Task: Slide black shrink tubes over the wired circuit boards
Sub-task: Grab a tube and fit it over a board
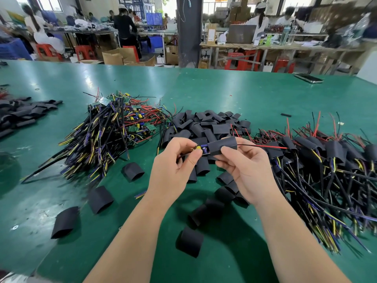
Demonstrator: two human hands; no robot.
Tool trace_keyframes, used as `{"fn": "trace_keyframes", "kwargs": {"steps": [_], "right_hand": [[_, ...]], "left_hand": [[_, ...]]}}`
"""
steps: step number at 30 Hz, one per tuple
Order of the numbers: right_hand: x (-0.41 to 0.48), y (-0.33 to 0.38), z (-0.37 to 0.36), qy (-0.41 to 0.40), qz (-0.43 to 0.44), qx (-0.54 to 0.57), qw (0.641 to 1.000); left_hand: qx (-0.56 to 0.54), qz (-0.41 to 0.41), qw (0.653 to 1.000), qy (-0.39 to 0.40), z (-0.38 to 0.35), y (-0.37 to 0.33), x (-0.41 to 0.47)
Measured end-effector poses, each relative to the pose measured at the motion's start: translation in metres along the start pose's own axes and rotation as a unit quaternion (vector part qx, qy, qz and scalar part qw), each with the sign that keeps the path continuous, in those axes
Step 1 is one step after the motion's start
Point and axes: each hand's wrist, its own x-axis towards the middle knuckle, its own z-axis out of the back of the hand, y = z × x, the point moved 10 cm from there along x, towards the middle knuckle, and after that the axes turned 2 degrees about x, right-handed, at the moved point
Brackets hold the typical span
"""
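While the tube [222, 147] covers only part of the board [204, 150], the step in hand is the slide itself. The left grip [177, 158] pinches the board's bare end by the yellow capacitor [198, 148]. The right grip [242, 166] is clamped on the tube, thumb on its near face, and the leads [263, 147] poke out to its right. Both pieces hang between the grips, above the counter [224, 88].

To do it well, I would keep board and tube in line, leave the tube's mouth rounded rather than squashed, and feed steadily so no component snags its edge. Spare tubes [204, 123] lie beyond and below the grips, bare boards [114, 127] to the left, and sleeved ones [326, 152] to the right.
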Motion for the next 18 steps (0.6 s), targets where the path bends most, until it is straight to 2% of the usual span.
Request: {"fn": "trace_keyframes", "kwargs": {"steps": [5, 8, 13, 18], "right_hand": [[0.0, 0.005, 0.002, 0.037, 0.007, -0.059, 0.998], [0.002, 0.005, 0.001, 0.06, -0.002, -0.045, 0.997], [-0.002, 0.007, -0.012, 0.143, -0.017, -0.022, 0.989], [0.0, 0.009, -0.005, 0.09, 0.009, -0.089, 0.992]], "left_hand": [[0.009, -0.002, 1.0, 0.005, -0.002, -0.002, -0.001], [0.011, -0.005, 1.0, 0.008, -0.002, -0.004, 0.0], [-0.007, 0.004, 1.0, 0.011, 0.0, -0.004, 0.001], [-0.005, 0.001, 1.0, 0.028, -0.004, -0.006, -0.001]]}}
